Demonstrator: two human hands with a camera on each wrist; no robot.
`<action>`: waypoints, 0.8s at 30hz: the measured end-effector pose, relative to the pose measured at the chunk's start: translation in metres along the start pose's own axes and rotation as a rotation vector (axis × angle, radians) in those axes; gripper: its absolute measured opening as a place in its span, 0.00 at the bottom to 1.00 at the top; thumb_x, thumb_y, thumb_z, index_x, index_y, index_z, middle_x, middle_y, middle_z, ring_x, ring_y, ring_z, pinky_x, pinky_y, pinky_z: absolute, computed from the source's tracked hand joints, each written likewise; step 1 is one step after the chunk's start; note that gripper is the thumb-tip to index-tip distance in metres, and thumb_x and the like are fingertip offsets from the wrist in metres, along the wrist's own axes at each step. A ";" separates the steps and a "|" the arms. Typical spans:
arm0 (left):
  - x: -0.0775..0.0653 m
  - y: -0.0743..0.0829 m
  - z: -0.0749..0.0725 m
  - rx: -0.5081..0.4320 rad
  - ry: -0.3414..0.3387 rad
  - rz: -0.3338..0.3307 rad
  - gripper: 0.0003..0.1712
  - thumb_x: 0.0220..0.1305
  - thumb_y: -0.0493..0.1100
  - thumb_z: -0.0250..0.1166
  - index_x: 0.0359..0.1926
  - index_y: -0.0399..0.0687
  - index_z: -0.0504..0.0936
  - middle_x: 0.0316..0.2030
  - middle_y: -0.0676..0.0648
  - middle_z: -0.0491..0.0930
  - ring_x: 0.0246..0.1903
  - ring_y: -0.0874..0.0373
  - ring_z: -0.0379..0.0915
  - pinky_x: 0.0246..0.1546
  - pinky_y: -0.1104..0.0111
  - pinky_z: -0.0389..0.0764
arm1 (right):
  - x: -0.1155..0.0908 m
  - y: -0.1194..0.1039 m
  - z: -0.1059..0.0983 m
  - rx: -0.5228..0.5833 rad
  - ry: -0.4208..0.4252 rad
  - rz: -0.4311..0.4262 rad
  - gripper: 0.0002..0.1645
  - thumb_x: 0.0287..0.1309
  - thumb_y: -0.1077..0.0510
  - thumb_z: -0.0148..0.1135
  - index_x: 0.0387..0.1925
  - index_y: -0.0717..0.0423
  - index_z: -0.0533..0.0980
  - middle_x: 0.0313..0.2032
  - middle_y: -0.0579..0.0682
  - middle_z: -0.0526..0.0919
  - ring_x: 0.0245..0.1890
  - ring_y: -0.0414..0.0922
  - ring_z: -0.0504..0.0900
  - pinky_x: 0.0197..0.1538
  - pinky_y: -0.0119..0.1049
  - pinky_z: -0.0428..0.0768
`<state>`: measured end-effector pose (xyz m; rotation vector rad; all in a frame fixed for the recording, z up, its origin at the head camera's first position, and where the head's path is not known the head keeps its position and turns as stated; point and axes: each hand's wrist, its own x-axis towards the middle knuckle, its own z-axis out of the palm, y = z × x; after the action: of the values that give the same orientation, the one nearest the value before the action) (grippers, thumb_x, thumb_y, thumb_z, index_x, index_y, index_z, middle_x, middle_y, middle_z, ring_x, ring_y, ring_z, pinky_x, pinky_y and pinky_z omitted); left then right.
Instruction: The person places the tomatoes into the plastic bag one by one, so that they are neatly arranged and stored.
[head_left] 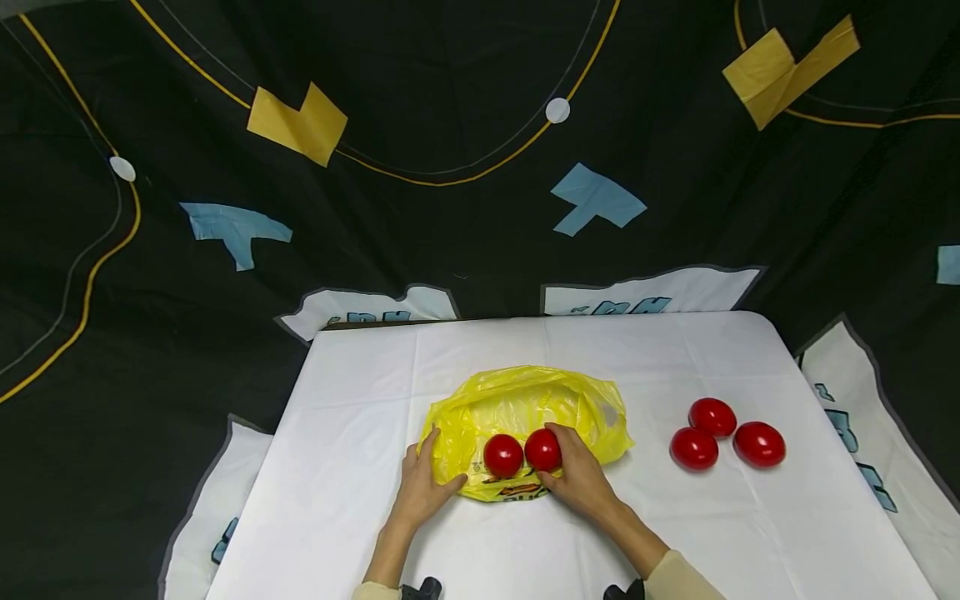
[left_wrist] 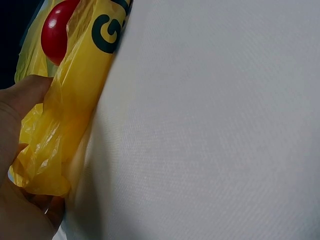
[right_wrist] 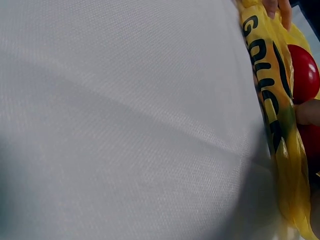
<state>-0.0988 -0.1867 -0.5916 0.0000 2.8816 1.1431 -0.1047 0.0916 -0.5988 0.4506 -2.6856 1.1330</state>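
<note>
A yellow plastic bag (head_left: 480, 400) with dark lettering lies on the white table, its mouth spread. Two smooth, shiny red balls rest at its near side: a left ball (head_left: 503, 456) and a right ball (head_left: 543, 450). My left hand (head_left: 422, 487) holds the bag's left edge; in the left wrist view its thumb (left_wrist: 35, 92) lies on the yellow film, with the other fingers partly hidden. With thumb and fingers my right hand (head_left: 581, 479) grips the right ball. The right wrist view has the thumb (right_wrist: 308, 112) against the red balls, beside the lettered film.
To the right on the white tablecloth (head_left: 675, 533) sit three more red balls, grouped closely: a back one (head_left: 712, 417), a left one (head_left: 693, 449) and a right one (head_left: 760, 444). A black cloth (head_left: 450, 242) with taped pieces hangs behind the table.
</note>
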 end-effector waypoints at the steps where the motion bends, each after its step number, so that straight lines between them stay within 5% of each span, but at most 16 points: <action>1: 0.000 0.000 0.000 0.003 -0.001 0.001 0.53 0.47 0.52 0.74 0.71 0.46 0.56 0.53 0.38 0.61 0.51 0.46 0.60 0.49 0.52 0.68 | 0.000 0.000 0.000 -0.004 -0.003 -0.001 0.46 0.36 0.60 0.78 0.60 0.63 0.67 0.52 0.57 0.73 0.51 0.52 0.76 0.54 0.47 0.73; 24: 0.000 -0.002 0.001 0.009 0.002 0.007 0.54 0.46 0.53 0.74 0.70 0.47 0.57 0.53 0.38 0.61 0.51 0.46 0.60 0.50 0.52 0.68 | -0.002 0.003 0.002 -0.044 -0.011 -0.017 0.49 0.36 0.58 0.78 0.62 0.60 0.65 0.54 0.57 0.73 0.52 0.52 0.75 0.53 0.48 0.74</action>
<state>-0.0991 -0.1874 -0.5935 0.0086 2.8911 1.1316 -0.1042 0.0927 -0.6024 0.4732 -2.7043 1.0680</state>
